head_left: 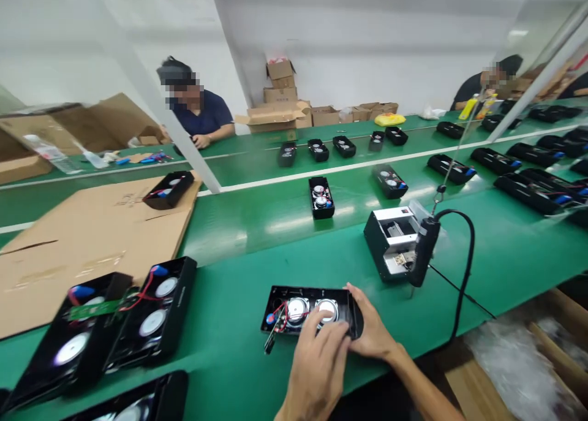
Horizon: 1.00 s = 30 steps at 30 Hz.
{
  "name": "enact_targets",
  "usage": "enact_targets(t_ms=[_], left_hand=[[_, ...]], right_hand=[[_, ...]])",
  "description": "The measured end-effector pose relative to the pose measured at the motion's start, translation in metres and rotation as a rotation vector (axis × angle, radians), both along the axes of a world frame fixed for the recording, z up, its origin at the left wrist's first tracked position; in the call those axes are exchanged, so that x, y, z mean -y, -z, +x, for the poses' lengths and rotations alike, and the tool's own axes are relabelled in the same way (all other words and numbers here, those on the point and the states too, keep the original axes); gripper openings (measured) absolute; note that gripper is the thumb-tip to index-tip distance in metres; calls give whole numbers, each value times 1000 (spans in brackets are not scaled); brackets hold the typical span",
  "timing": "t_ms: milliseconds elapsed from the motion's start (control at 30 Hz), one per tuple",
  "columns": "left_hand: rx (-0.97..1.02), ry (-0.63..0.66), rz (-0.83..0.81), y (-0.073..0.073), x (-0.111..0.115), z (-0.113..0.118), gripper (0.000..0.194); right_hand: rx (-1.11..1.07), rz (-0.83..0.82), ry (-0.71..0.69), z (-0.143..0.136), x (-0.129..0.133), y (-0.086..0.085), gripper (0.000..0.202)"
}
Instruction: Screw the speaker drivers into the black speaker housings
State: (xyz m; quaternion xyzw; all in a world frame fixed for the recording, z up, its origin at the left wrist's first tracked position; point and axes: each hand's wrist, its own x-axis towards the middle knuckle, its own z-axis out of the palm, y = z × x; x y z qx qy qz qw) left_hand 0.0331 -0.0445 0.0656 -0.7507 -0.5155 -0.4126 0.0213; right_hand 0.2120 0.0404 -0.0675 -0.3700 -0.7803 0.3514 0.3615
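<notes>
A black speaker housing (294,291) lies open side up on the green bench in front of me. Two round silver speakers, red wires and a blue part sit inside it, and a small circuit board (274,332) hangs over its near left edge. My right hand (371,328) grips the housing's right end, thumb side along the rim. Over the right-hand speaker (327,309), my left hand (319,356) has its fingers bent and close together. Its thumb and fingertips are partly hidden, so I cannot tell what they pinch or touch.
To the right stand a silver-and-black bench machine (390,243) and a hanging electric screwdriver (423,252) with its cable. More housings (158,311) lie at left, beside a cardboard sheet (114,243). A conveyor belt (257,216) carries others; co-workers (202,117) sit beyond.
</notes>
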Motion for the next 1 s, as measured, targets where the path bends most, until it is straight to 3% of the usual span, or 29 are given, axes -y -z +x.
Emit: enact_targets(t_ms=[67, 167, 233, 333, 400, 467, 600, 733, 833, 933, 1000], left_hand=[[24, 44, 51, -6, 3, -19, 25], [-4, 68, 52, -3, 3, -56, 23], [-74, 88, 36, 6, 1, -77, 29], [-225, 119, 21, 21, 0, -92, 50], [-279, 137, 2, 28, 0, -92, 52], [-248, 160, -7, 30, -3, -85, 41], [-47, 198, -17, 30, -15, -63, 17], [144, 176, -58, 34, -24, -46, 4], [177, 102, -73, 39, -22, -47, 18], [121, 27, -79, 42, -16, -59, 30], [28, 20, -96, 43, -11, -69, 25]], right_hand=[[41, -58, -105, 36, -27, -16, 126], [131, -105, -202, 71, -50, -45, 116], [177, -92, -134, 78, -46, -59, 111], [132, 87, 50, 64, -17, -69, 95], [54, 257, 106, 45, 10, -70, 71], [-5, 366, 98, 22, 33, -70, 48], [-119, 373, 94, -18, 54, -71, 31], [-267, 243, 124, -31, 42, -78, 25], [-250, 223, 123, -21, 22, -91, 19], [-84, 335, -9, -5, 2, -110, 21], [141, 464, -158, 2, -8, -123, 25]])
